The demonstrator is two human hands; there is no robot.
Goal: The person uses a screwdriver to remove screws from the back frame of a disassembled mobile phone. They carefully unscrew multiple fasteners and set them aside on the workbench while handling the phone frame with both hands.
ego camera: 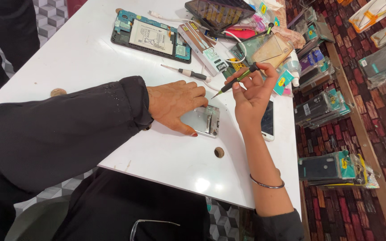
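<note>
The right hand (253,91) is raised just above the bench, its grip closed on a slim black and green screwdriver (237,79), pinched between thumb and fingertips with the tip slanting down and left toward a small silvery opened phone body (205,119). That phone body lies flat on the white bench (86,49), and the left hand (175,103) presses on it palm down, fingers together and spread over its left part, holding it in place rather than clasping it. A thin metal bangle (266,184) circles the right forearm. Just right of the right hand a white phone (268,120) lies near the bench edge. A second screwdriver (186,71) with a black handle rests beyond the left hand. Farther back lies an opened tablet (150,35) showing its battery, and beside it a long boxed item (202,47) among packets and cases.
</note>
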